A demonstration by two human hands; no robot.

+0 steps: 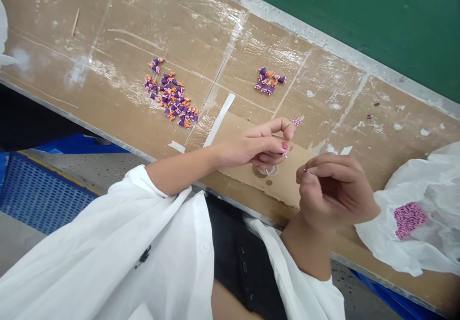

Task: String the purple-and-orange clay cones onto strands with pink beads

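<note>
Desk (201,37): brown-covered, scuffed; far edge runs off to upper right, near edge against the person.
Wrap (440,178): white, crumpled, right end of desk, lying up to the near edge.
Card (230,129): flat by the desk's near edge, in front of the person; tape (220,119) along its left edge.
Right hand (336,188): over the card's right end; thumb and index pressed together, pinching the purple bit.
Left hand (264,142): over the card's middle; thumb and fingers closed on the pink piece, index bent above it.
Big pile (174,99): purple parts with orange and pink, left of the card, nearer the near edge.
Pink heap (410,219): small pieces, in the wrap.
Small group (270,81): same look as the big pile, past the card, toward the far edge.
Clear dish (270,170): on the card, partly behind the left hand.
Stick (75,22): alone, left part of desk.
Pink cluster (295,121): just past the left index.
Pink piece (285,155): at left fingertips; exact shape unclear.
Purple bit (306,171): at right fingertips, too small to identify, apart from the pink piece.
Step, judged: fine two-handed fingertip work, one part per hand.
Next move calls for, judged: steady, light pinches; parts this tiny could slip.
</note>
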